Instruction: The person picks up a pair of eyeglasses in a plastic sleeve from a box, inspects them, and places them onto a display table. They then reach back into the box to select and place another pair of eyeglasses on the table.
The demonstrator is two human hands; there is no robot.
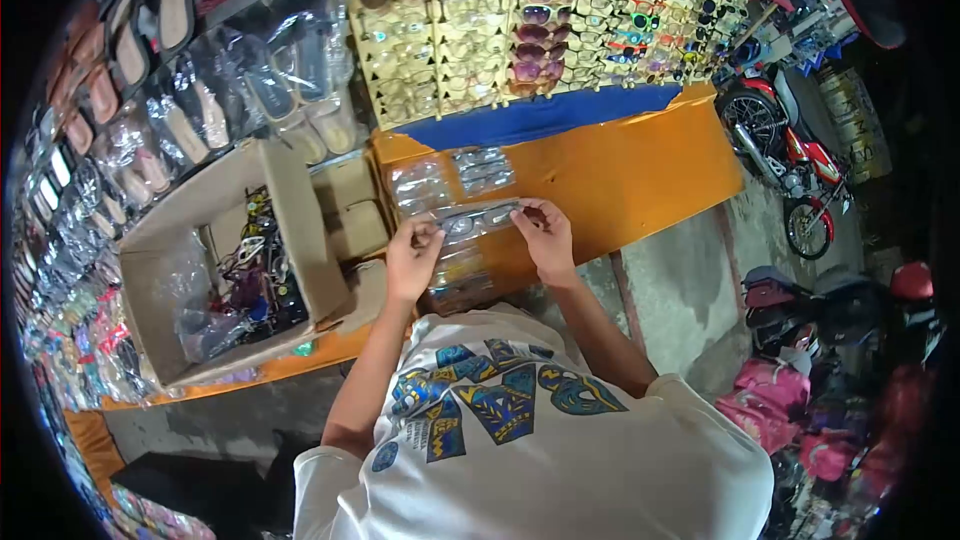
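Between my two hands is a pair of eyeglasses (478,223) that looks to be in a clear plastic sleeve. My left hand (414,252) pinches its left end, and my right hand (544,237) pinches the right end. Just beyond lie clear plastic packets of glasses (482,170) on the orange-covered table (620,175). More clear packets (460,275) are stacked below my hands, close to my shirt. An open cardboard box (325,240) stands to the left, with a tangle of eyeglasses (262,275) and loose plastic wrap inside.
Display boards (475,30) full of glasses and sunglasses rise at the table's back. Plastic-wrapped shoes (185,130) cover the left side. A red motorcycle (800,155) is parked at the right, and bags (765,400) sit at the lower right.
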